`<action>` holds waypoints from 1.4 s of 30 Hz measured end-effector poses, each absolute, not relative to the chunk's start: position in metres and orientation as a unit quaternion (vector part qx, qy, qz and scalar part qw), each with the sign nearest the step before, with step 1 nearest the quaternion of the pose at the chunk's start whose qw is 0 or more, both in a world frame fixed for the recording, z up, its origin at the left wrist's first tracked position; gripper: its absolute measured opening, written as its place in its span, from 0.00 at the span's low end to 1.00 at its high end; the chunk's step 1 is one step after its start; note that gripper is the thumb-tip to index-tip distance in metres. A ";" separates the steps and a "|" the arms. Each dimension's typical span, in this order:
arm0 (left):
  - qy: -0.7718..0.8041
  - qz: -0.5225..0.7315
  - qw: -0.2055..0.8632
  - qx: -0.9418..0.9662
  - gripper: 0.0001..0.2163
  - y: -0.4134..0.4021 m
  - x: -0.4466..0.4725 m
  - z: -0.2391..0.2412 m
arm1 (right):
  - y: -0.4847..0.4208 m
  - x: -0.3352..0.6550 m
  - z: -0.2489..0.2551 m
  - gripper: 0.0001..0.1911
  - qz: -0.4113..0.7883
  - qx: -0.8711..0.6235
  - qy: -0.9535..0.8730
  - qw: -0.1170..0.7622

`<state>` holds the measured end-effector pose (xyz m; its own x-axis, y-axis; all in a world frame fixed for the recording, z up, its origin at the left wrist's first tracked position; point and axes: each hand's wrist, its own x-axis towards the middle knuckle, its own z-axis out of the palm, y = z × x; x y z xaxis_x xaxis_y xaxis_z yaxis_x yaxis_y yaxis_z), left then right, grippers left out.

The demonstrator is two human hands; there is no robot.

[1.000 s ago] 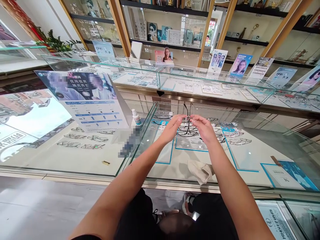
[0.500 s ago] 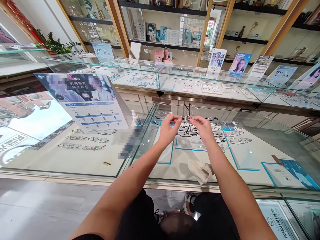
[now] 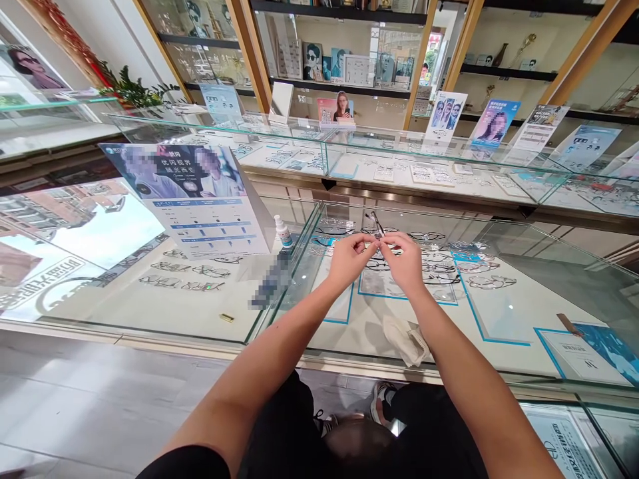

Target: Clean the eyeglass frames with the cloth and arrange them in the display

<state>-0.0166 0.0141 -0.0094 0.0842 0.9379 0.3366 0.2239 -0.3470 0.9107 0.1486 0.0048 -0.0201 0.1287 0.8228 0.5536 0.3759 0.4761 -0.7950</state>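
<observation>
Above the glass counter, a pair of eyeglasses is pinched between my two hands. Its dark thin arms point up and away from me, while much of the frame is hidden by my fingers. My left hand is closed at its left side, thumb against forefinger. From the right, my right hand grips it too, and the fingertips of both hands meet. Rows of glasses are displayed under the glass beyond and below my hands. A crumpled beige cloth lies on the counter near my right forearm.
Left of my hands stand a small white spray bottle and a folded advertising card. A small gold-coloured piece lies nearer the front edge. A second glass display case with upright cards runs behind, before wall shelves.
My hands have come together around the eyeglasses, fingertips now meeting. The glasses' arms, once spread up and down, now both point upward. The view has shifted slightly left.
</observation>
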 end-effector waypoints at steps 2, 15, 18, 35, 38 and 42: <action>0.449 0.507 0.358 0.643 0.16 0.014 -0.017 -0.010 | 0.005 0.148 -0.021 0.08 0.179 -0.470 -0.643 0.578; 0.477 0.503 0.252 0.675 0.13 0.023 -0.048 0.024 | 0.012 0.162 -0.014 0.02 0.203 -0.480 -0.579 0.627; 0.504 0.404 0.178 0.743 0.12 0.016 -0.070 0.053 | 0.020 0.172 -0.017 0.05 0.226 -0.487 -0.550 0.640; 0.522 -0.061 -0.033 0.850 0.14 0.025 -0.118 0.021 | 0.020 0.172 -0.018 0.08 0.295 -0.463 -0.600 0.582; 0.532 -0.058 -0.032 0.844 0.14 0.028 -0.117 0.018 | 0.015 0.170 -0.014 0.13 0.315 -0.476 -0.597 0.564; 0.530 -0.074 -0.035 0.844 0.14 0.031 -0.117 0.015 | 0.012 0.169 -0.012 0.19 0.311 -0.496 -0.591 0.555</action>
